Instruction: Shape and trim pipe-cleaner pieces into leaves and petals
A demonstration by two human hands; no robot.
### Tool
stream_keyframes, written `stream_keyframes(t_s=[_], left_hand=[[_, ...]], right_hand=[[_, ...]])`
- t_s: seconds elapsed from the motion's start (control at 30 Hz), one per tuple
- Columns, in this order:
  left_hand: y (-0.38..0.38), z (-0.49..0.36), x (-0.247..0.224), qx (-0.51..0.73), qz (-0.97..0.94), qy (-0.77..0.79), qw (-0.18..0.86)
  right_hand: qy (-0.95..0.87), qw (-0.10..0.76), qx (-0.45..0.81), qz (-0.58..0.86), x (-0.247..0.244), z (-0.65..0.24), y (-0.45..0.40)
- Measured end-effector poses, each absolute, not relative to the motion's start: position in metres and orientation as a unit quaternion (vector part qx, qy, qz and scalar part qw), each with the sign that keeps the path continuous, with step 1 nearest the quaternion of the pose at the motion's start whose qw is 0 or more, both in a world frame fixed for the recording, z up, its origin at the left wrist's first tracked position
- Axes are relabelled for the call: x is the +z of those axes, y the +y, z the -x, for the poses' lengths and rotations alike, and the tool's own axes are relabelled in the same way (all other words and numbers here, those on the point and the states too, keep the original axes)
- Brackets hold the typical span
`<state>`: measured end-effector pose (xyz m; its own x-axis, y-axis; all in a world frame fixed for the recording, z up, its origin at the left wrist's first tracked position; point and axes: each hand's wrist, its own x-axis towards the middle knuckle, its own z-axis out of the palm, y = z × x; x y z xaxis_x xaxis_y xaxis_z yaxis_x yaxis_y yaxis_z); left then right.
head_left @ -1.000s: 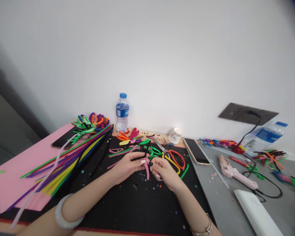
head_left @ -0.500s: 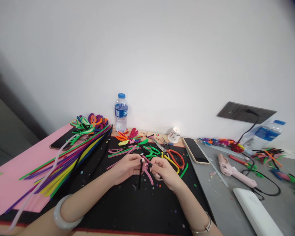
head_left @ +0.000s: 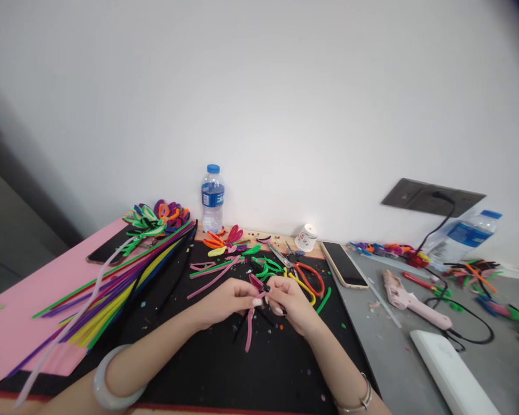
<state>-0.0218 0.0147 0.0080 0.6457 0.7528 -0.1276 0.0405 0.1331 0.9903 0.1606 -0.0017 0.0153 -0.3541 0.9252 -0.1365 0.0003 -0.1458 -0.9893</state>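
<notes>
Between my fingertips is a small piece of twisted pink and black pipe cleaners [head_left: 249, 331], its pink and black ends hanging over the black mat. My left hand [head_left: 227, 300] pinches it from the left, thumb pressed to the finger. My right hand [head_left: 288, 302] closes on its other side, beside a dark knot and a pink loop at the top. The fingers hide the exact join. Just behind my hands lie green pipe cleaner loops [head_left: 266, 268], loose pink pipe cleaners [head_left: 211, 281] and orange-handled scissors [head_left: 315, 282].
Long coloured pipe cleaners [head_left: 112, 294] lie on pink paper [head_left: 21, 305] at left. A water bottle [head_left: 212, 199], paper cup [head_left: 306, 237] and phone [head_left: 343, 265] stand or lie toward the wall. A pink glue gun [head_left: 415, 305] with its cable rests at right, near a white box [head_left: 452, 372].
The pink and black piece has turned between my fingers; its pink end now hangs lower and further left, with a pink loop showing above. My left hand has shifted slightly right.
</notes>
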Motion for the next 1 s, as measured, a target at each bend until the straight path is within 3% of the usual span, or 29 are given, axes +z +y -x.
stream_keyframes(t_s=[0.13, 0.4, 0.7, 1.0], left_hand=[[0.012, 0.02, 0.009, 0.254, -0.678, 0.309, 0.617], [0.022, 0.024, 0.004, 0.352, -0.671, 0.403, 0.514], [0.019, 0.018, -0.002, 0.32, -0.623, 0.366, 0.612], [0.021, 0.02, -0.005, 0.312, -0.623, 0.367, 0.616]], right_hand=[[-0.544, 0.378, 0.622, 0.418, 0.014, -0.161, -0.001], [-0.596, 0.387, 0.543, 0.447, 0.014, -0.162, 0.002], [-0.589, 0.426, 0.459, 0.51, 0.006, -0.162, 0.006], [-0.61, 0.438, 0.351, 0.559, 0.004, -0.164, 0.008]])
